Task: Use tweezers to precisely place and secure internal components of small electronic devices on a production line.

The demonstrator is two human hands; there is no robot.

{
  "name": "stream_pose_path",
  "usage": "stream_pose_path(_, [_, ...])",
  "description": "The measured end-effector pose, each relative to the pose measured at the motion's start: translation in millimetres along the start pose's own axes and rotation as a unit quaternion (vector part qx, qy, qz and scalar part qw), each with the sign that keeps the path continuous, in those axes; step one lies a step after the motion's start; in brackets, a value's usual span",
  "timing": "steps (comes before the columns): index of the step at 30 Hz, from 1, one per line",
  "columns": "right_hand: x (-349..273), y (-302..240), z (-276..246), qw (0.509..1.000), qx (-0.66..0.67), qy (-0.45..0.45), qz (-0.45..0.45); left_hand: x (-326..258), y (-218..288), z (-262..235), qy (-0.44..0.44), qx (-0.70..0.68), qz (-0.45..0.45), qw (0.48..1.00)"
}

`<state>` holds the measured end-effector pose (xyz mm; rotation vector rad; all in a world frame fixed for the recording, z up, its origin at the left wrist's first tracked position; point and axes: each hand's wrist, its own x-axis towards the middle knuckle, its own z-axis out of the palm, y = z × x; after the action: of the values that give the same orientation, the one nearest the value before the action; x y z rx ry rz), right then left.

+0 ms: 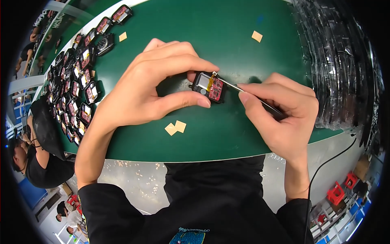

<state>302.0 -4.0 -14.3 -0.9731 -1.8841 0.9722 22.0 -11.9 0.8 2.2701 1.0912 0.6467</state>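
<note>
In the middle of the green table, my left hand (144, 83) grips a small black electronic device (221, 96) between thumb and fingers. Its open side faces up and shows a red circuit board, a silvery rectangular part and a strip of amber film. My right hand (282, 107) pinches a pair of thin metal tweezers (232, 85), held slanting toward the device. Their tip is at the device's upper edge, beside a tiny white piece (215, 74); whether they grip it I cannot tell. Two small tan squares (175, 127) lie on the table below my left hand.
Many similar open devices (85, 113) crowd the left side of the green table (227, 138). Single tan squares (256, 36) lie farther back. Stacked clear plastic trays (331, 73) line the right side. A black cable (325, 163) hangs at lower right. Another person (48, 168) sits at left.
</note>
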Motion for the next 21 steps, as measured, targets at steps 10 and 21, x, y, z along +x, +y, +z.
stream_pose_path(10, [0.3, -4.5, 4.3, 0.998, -0.054, -0.016, -0.008, -0.7, -5.2, 1.8, -0.007, 0.013, 0.002, 1.000])
stream_pose_path(21, [-3.9, -2.5, 3.6, 0.994, -0.095, 0.012, -0.050, 0.1, 0.1, 1.5, 0.003, 0.028, -0.026, 0.999])
